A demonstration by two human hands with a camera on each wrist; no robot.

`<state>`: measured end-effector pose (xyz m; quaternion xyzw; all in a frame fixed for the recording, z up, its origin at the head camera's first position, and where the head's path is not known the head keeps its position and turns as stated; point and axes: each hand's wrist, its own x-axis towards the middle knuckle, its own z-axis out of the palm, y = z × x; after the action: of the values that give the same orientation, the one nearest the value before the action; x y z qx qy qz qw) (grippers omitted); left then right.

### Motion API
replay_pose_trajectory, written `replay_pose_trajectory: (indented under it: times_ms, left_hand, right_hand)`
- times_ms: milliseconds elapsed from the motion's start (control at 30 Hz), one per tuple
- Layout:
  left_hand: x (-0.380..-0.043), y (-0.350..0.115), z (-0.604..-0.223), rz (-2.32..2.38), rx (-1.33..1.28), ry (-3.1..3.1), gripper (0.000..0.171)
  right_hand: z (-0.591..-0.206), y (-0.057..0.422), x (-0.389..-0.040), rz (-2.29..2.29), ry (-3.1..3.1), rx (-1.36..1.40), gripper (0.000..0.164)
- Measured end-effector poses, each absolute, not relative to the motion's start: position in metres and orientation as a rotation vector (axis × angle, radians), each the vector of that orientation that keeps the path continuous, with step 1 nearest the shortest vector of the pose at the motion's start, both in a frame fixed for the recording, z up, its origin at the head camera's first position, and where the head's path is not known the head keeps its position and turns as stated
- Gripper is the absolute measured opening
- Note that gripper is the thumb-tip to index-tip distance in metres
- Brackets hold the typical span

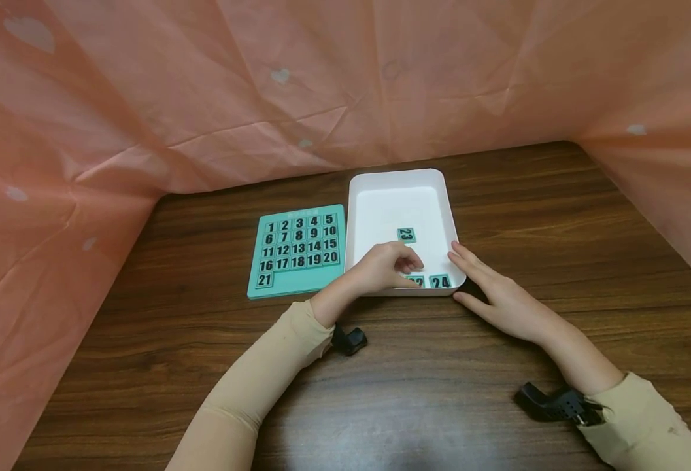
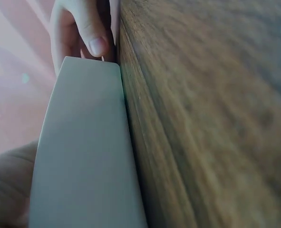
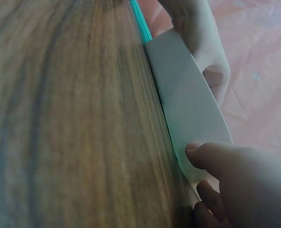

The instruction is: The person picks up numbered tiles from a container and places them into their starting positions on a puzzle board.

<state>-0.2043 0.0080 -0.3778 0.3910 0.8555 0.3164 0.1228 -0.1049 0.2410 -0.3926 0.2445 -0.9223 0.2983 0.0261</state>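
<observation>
A white tray (image 1: 401, 203) holds loose number tiles: tile 23 (image 1: 406, 235) lies turned sideways, with tile 24 (image 1: 440, 281) at the front right corner. My left hand (image 1: 383, 265) reaches over the front wall, its thumb at the partly covered tile 22 (image 1: 417, 280). A gap shows between that thumb and the bent fingers. Against the tray's right side rest the fairly straight fingers of my right hand (image 1: 501, 301). In the right wrist view, the right thumb (image 3: 211, 154) touches the front wall. Left of the tray lies a teal number board (image 1: 298, 282), with tiles 1 through 21 in rows.
The tray and board stand side by side on a dark wooden table (image 1: 204, 366). A pinkish-orange curtain (image 1: 298, 85) with pale hearts encloses the back and sides. Each wrist carries a black strap, the right strap (image 1: 557, 402) close to the tabletop.
</observation>
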Motion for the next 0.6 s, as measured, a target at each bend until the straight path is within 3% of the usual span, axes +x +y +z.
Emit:
replay_pose_trajectory:
  times_ms: [600]
  left_hand:
    - [-0.203,0.0075,-0.3783,0.771,1.159,2.547,0.029]
  right_hand:
    - [-0.393,0.2404,-0.1046,0.892,-2.837,0.764,0.068]
